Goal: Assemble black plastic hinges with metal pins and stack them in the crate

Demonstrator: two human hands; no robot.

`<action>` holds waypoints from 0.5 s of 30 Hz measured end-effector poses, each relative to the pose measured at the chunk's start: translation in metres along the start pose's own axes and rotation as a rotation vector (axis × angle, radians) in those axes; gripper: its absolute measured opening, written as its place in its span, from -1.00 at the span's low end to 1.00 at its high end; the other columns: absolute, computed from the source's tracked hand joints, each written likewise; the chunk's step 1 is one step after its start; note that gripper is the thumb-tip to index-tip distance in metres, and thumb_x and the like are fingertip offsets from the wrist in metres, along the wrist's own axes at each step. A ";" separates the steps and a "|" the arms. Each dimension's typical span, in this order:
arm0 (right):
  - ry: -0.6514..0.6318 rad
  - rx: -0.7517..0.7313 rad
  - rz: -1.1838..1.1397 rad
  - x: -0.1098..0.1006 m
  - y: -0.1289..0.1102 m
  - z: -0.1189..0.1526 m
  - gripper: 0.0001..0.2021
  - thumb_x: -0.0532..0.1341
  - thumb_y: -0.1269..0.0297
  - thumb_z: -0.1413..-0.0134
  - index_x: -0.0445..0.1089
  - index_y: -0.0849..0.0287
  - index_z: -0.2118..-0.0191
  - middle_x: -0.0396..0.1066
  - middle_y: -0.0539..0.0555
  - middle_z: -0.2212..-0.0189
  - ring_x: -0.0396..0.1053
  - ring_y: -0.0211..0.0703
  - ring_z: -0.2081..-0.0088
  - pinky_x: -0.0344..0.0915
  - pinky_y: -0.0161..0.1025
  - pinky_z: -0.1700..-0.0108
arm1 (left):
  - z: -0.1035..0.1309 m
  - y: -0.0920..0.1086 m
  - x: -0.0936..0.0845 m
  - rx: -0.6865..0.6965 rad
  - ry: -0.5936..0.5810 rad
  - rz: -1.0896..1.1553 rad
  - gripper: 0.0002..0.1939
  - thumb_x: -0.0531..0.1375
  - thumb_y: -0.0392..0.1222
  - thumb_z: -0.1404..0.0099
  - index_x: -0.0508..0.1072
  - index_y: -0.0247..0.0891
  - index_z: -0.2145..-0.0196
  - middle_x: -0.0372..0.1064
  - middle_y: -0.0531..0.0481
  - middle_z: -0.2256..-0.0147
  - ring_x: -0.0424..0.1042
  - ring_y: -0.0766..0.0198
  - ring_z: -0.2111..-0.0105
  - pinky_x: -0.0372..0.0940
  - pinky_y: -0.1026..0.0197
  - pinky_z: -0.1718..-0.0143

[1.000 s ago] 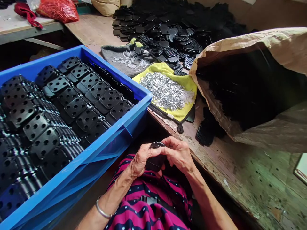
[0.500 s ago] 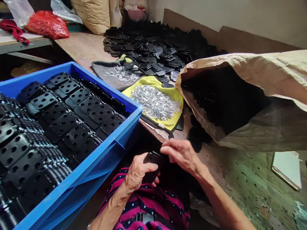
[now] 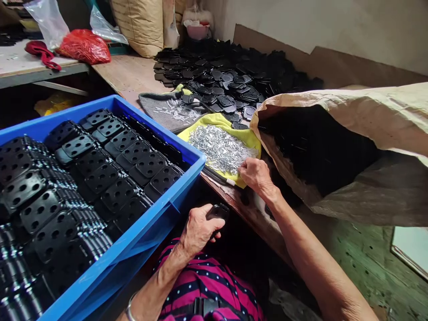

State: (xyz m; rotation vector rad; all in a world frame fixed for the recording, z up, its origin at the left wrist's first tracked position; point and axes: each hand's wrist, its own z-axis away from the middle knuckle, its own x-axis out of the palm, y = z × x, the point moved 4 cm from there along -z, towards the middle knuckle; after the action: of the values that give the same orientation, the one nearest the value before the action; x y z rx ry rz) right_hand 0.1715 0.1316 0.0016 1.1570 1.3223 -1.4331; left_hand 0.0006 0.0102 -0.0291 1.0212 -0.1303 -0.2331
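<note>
My left hand is closed around a small black plastic plate, thumb across its face, above my lap. My right hand reaches to the near right edge of a heap of short silvery metal pins on a yellow cloth. Its fingers are pinched together at the pins; whatever is between the fingertips is hidden. To the left, a blue crate holds rows of black plates with round holes, with metal pins showing along their edges.
Behind the pins, a grey cloth carries scattered pale pieces. A large heap of black plates covers the back of the table. An open woven sack with dark contents lies at right. A red plastic bag sits at back left.
My right hand has moved from beside the black plate forward to the pin heap. My left hand keeps the plate, now tilted differently. The view has shifted slightly.
</note>
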 end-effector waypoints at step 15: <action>-0.310 0.229 -1.471 0.003 0.022 0.041 -0.72 0.31 0.17 0.22 0.24 0.24 0.54 0.34 0.00 0.59 0.16 -0.42 0.69 -0.05 -0.44 0.72 | -0.030 0.052 0.020 0.494 0.143 -0.853 -0.83 0.00 -0.33 -0.21 0.38 -0.24 0.41 0.43 -0.04 0.43 0.38 0.29 0.44 0.11 0.28 0.39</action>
State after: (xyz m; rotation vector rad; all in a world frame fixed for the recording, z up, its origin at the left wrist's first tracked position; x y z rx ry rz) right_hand 0.1887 0.0886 -0.0058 -0.1743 1.8550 -2.6489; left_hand 0.0335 0.0556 -0.0002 1.5415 0.4111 -0.9332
